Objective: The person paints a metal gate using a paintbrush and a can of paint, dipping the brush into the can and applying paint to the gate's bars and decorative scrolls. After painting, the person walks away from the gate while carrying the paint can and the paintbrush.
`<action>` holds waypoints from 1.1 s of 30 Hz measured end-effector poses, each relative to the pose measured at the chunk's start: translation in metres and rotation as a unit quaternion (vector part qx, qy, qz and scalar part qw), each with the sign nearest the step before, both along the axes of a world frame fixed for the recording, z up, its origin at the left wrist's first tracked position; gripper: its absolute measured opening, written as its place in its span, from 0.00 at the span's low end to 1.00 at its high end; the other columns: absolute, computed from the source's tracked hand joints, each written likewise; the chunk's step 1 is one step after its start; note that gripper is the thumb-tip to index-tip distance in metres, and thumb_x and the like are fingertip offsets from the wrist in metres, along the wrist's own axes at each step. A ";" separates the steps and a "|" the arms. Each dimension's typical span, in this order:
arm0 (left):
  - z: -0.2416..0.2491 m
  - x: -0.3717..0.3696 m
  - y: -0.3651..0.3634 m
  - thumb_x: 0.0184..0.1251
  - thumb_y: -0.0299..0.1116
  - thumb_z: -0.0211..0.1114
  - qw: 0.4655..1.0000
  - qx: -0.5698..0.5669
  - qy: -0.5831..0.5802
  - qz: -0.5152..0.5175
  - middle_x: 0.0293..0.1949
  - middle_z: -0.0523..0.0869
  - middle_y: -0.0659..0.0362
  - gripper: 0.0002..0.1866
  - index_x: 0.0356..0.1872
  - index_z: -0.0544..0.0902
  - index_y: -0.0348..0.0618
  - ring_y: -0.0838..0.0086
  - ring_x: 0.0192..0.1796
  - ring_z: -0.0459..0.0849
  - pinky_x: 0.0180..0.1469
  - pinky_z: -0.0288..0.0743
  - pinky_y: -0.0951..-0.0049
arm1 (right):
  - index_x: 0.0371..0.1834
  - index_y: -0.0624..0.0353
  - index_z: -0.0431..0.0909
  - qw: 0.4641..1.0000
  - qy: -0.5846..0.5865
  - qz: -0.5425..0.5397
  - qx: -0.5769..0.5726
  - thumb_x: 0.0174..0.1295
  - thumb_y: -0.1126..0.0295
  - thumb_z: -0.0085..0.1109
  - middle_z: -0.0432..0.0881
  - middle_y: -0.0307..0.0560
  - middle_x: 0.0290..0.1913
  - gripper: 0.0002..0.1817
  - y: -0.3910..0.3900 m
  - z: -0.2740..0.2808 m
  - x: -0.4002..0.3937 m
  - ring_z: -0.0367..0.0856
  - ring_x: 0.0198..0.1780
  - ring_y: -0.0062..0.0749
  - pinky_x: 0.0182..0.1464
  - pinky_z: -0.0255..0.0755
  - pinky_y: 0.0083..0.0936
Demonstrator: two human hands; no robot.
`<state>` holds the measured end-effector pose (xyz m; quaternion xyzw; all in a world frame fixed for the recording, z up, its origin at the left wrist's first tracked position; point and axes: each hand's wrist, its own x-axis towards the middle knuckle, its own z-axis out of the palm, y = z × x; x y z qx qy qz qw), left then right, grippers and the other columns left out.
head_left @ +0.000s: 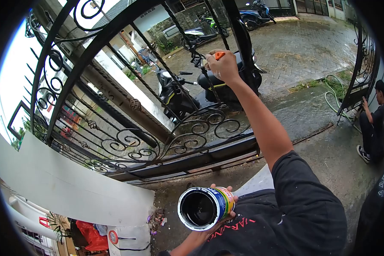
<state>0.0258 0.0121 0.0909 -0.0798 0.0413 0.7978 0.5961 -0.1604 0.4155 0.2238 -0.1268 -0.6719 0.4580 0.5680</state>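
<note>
My right hand (222, 66) is closed round a brush with an orange handle (219, 55), raised at the upper middle. The brush's pale end touches or lies just beside a twisted bar of the black iron gate (196, 57); the exact contact is hard to make out. Low in front of my body, my left hand (219, 222) wraps round an open paint can (222, 204) with a blue, yellow and red label. Black paint (198, 208) shows inside it, and its white rim is smeared with black.
Behind the gate stand parked motorcycles (179, 91) on wet paving. A person (373, 121) crouches at the far right by another gate panel (360, 68), near a green hose (328, 91). A white curved wall (72, 183) is at left, with a red bag (91, 237) below.
</note>
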 end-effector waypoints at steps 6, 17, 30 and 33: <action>0.000 -0.002 -0.001 0.71 0.53 0.62 1.000 0.003 -0.029 0.002 0.74 0.65 0.48 0.25 0.68 0.76 0.67 0.42 0.72 0.65 0.59 0.75 0.34 | 0.33 0.67 0.85 0.987 0.065 -0.101 0.104 0.60 0.69 0.64 0.85 0.54 0.27 0.10 -0.023 0.029 0.028 0.86 0.30 0.42 0.38 0.78 0.31; 0.005 0.003 -0.003 0.72 0.51 0.62 0.999 -0.045 0.020 0.019 0.74 0.66 0.52 0.28 0.71 0.69 0.66 0.47 0.71 0.69 0.54 0.75 0.41 | 0.24 0.65 0.77 0.984 -0.008 -0.083 0.158 0.64 0.65 0.64 0.79 0.50 0.18 0.16 -0.020 0.051 0.025 0.79 0.19 0.35 0.25 0.71 0.32; 0.002 0.001 -0.008 0.70 0.54 0.62 0.998 -0.054 0.019 -0.001 0.73 0.66 0.54 0.24 0.66 0.75 0.71 0.47 0.71 0.69 0.55 0.73 0.42 | 0.23 0.63 0.68 0.989 0.074 0.050 0.116 0.62 0.75 0.64 0.73 0.50 0.20 0.14 -0.024 0.008 0.020 0.71 0.22 0.36 0.28 0.67 0.30; -0.008 -0.002 -0.008 0.73 0.57 0.57 0.998 0.003 -0.069 -0.001 0.75 0.65 0.50 0.25 0.68 0.75 0.68 0.41 0.74 0.64 0.61 0.72 0.33 | 0.25 0.61 0.71 0.975 0.135 -0.039 0.171 0.69 0.71 0.62 0.79 0.38 0.22 0.15 -0.008 0.000 0.020 0.83 0.25 0.16 0.26 0.74 0.17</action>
